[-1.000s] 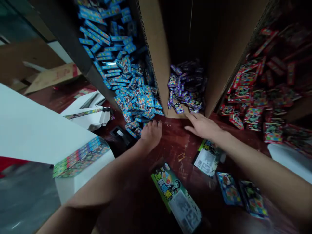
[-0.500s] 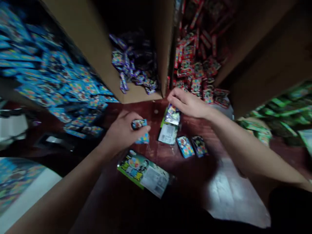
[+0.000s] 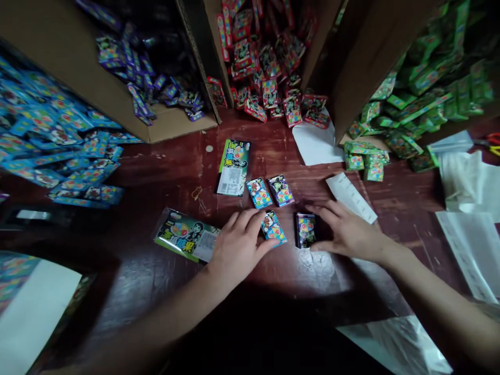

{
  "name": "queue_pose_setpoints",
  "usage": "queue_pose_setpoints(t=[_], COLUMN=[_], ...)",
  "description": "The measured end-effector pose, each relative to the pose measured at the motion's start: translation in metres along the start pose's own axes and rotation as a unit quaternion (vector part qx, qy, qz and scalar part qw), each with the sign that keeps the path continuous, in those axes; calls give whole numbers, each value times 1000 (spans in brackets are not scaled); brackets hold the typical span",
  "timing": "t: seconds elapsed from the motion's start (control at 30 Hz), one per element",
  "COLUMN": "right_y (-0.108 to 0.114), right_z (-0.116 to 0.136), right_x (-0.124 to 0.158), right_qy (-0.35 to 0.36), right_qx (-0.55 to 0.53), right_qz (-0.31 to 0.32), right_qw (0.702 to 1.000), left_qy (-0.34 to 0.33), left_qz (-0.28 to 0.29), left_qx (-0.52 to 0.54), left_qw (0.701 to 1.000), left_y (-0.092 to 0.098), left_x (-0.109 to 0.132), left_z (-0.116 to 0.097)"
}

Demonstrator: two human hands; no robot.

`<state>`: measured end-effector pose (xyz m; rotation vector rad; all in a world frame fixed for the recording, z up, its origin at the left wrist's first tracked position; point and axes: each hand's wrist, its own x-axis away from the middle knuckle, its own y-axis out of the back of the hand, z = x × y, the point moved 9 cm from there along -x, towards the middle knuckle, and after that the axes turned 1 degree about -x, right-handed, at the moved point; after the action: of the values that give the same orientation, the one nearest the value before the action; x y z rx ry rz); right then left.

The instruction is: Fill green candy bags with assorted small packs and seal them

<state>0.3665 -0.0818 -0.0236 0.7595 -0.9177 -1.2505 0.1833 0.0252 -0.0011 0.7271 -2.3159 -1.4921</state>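
My left hand (image 3: 239, 244) has thumb and fingers around a small blue candy box (image 3: 273, 228), low over the table. My right hand (image 3: 347, 230) grips a small dark purple candy box (image 3: 305, 230) between thumb and fingers at its right side. Just beyond them, another blue box (image 3: 258, 192) and a purple box (image 3: 280, 190) lie side by side, face up. A green and black printed packet (image 3: 183, 234) is partly covered by my left hand. A second such packet (image 3: 233, 167) lies farther back.
Cartons along the back hold purple boxes (image 3: 144, 78), red boxes (image 3: 269, 62) and green boxes (image 3: 425, 104). Blue boxes (image 3: 58, 130) are heaped at the left. White paper (image 3: 316, 140), a paper strip (image 3: 351, 198) and clear plastic bags (image 3: 472, 250) lie at the right.
The view has swung to the right. My left hand has brought its blue box close to the pair of boxes. My right hand has left the farther packet and now holds a purple box nearer me.
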Motion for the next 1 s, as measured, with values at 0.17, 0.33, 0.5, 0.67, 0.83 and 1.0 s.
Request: queue_pose_setpoints(t=[0.17,0.33,0.5,0.67,0.83,1.0], right_y=[-14,-12,-6,26,29,21], right_z=[23,30,20,71,143,156], right_x=[-16,-29,-52,-154,-332,-461], right_qy=[52,92,140,211,199,58], right_qx=[14,26,69,113,284,325], right_qz=[-14,-13,6,2,-26,-15], right_qw=[998,995,988,971,937,944], left_qy=[-46,-34,10,148,123,88], left_qz=[42,36,-12,-30,90,175], left_qx=[-54,-60,-105,-282,-370,-329], left_qw=[997,997,994,948,916,924], left_y=[-19,-10,60,148,156,135], left_x=[-5,2,20,40,35,29], left_z=[-12,-6,64,196,275,312])
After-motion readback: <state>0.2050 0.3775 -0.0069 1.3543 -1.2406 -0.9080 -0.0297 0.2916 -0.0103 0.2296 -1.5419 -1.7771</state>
